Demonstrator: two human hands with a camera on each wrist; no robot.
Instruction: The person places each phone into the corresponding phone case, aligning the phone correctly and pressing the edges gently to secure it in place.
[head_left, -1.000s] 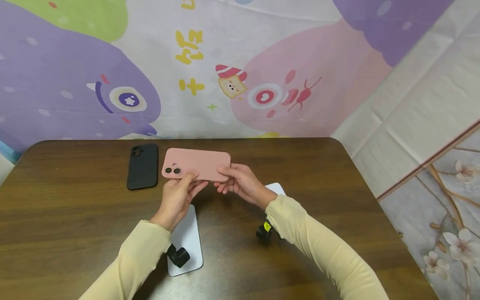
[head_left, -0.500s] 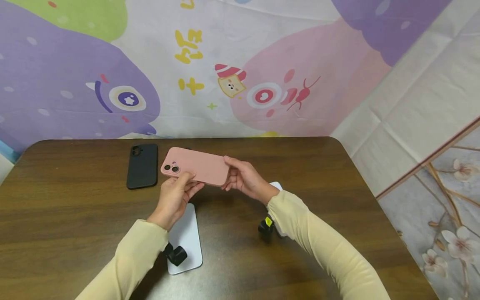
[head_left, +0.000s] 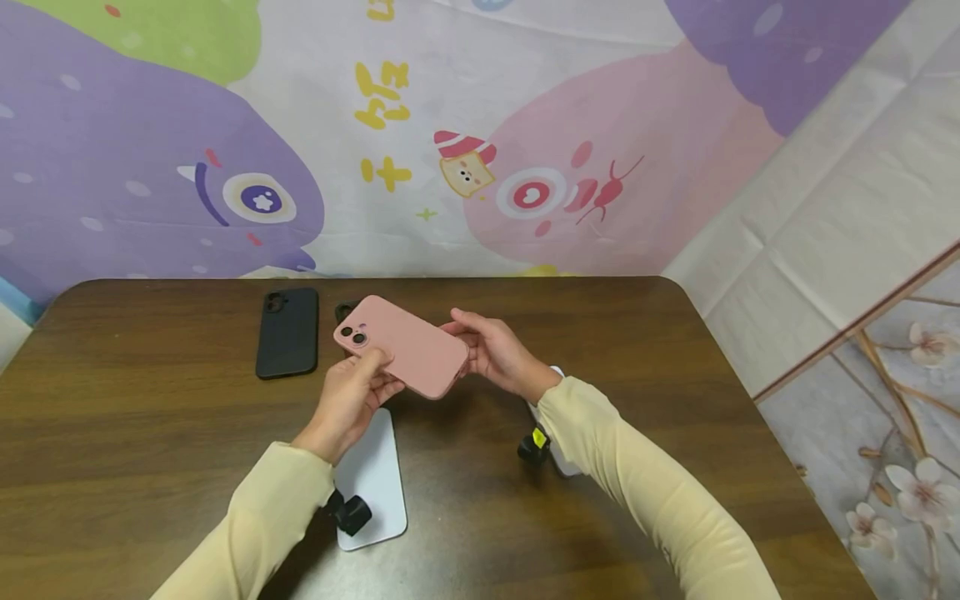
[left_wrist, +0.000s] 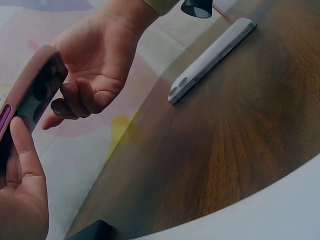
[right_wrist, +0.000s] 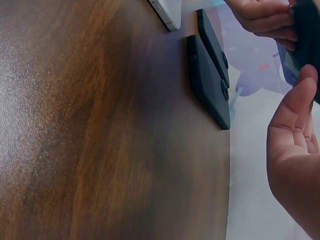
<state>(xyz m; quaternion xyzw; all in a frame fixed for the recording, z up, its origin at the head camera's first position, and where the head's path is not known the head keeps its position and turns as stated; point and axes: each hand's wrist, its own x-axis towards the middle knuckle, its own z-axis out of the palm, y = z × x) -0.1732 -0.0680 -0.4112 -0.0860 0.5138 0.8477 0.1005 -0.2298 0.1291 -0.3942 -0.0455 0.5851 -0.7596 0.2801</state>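
Note:
A phone in a pink case (head_left: pixel 408 346) is held above the table, its back and two camera lenses facing up. My left hand (head_left: pixel 341 400) pinches its near edge, thumb on the back and fingers underneath. At the phone's right end is my right hand (head_left: pixel 504 354), thumb extended off the case and fingertips right at the edge. In the left wrist view the dark, glossy screen side of the phone (left_wrist: pixel 42 87) shows, with the loosely bent fingers (left_wrist: pixel 87 95) of the right hand beside it. The right wrist view catches only part of the phone's dark side (right_wrist: pixel 306 37).
A black phone case (head_left: pixel 287 333) lies at the back left; a second black one (head_left: pixel 345 311) is mostly hidden behind the pink phone. One white phone (head_left: pixel 375 492) lies under my left wrist, another (head_left: pixel 564 457) under my right. A printed cloth (head_left: pixel 420 242) hangs behind the table.
The phone has turned clockwise, its right end swinging down toward me. My right thumb has come off its back, and the second black case now shows behind it.

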